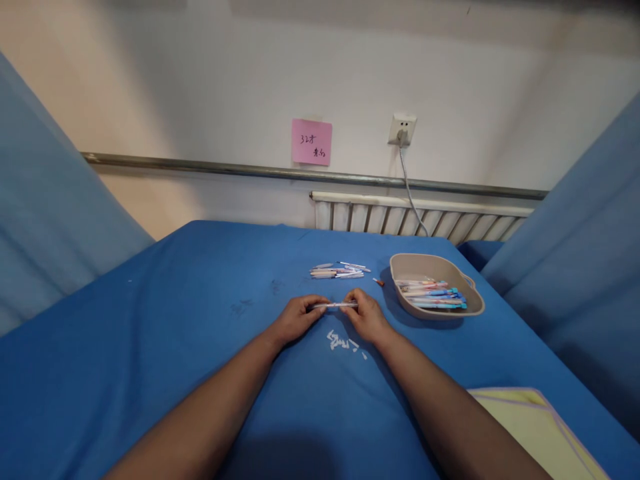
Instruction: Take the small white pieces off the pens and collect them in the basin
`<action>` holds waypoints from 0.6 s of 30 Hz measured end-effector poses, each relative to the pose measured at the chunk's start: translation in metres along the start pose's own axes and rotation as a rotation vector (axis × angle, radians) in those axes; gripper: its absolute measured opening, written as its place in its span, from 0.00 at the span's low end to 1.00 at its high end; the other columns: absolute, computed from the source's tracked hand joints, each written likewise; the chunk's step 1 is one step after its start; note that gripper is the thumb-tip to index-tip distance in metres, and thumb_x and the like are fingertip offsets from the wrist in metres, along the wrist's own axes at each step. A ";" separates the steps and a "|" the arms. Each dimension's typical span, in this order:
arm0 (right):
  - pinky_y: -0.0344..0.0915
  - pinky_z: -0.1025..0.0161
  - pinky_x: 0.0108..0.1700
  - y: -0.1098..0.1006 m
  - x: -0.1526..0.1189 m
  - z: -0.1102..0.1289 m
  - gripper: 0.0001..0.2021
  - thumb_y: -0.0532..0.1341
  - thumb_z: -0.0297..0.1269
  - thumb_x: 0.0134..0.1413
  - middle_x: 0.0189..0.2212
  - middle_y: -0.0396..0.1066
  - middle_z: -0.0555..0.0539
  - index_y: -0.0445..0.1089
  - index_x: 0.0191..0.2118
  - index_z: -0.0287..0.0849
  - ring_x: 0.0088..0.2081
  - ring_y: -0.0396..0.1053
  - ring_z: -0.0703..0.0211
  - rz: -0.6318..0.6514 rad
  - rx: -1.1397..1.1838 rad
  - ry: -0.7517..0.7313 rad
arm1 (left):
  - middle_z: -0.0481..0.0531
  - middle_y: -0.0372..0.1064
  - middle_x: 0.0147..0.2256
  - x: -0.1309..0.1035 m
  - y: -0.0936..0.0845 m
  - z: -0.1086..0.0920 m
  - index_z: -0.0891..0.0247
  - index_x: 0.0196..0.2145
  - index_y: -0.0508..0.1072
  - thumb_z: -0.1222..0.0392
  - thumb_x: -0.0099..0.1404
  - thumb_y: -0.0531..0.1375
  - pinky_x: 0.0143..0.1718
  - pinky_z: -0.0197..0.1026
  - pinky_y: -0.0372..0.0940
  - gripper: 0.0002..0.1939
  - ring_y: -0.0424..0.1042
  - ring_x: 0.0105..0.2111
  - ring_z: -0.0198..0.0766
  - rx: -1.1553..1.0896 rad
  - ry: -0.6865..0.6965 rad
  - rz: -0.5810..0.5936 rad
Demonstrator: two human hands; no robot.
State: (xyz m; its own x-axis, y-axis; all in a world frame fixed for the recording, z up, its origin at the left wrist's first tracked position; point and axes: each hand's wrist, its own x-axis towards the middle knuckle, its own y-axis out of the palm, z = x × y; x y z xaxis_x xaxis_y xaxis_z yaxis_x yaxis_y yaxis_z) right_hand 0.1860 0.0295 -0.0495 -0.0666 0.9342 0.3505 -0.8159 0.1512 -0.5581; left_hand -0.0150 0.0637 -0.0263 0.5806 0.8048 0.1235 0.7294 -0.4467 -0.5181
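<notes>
A thin pale pen is held level between my two hands, just above the blue cloth. My left hand pinches its left end and my right hand pinches its right end. Small white scraps lie on the cloth nearer to me. Beyond the hands is a loose pile of several pens, with a small brown-orange piece to its right.
A beige basket with several pens stands at the right. Yellow cloths lie at the front right. Behind are a radiator, a metal rail, a pink note and a plugged socket. Blue curtains hang at both sides.
</notes>
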 end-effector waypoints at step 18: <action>0.60 0.66 0.32 -0.001 0.000 0.000 0.12 0.54 0.42 0.57 0.23 0.69 0.51 0.70 0.28 0.43 0.27 0.67 0.62 0.064 -0.059 -0.039 | 0.52 0.73 0.41 0.000 0.001 0.000 0.64 0.42 0.73 0.55 0.61 0.55 0.46 0.40 0.62 0.15 0.70 0.41 0.40 0.026 -0.005 0.011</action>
State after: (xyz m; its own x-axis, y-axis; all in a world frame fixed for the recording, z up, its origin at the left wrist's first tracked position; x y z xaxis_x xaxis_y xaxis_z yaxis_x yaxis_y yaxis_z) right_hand 0.1872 0.0290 -0.0487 -0.1413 0.9293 0.3411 -0.7742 0.1110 -0.6232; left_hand -0.0142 0.0633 -0.0273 0.5862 0.8022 0.1133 0.7136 -0.4450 -0.5410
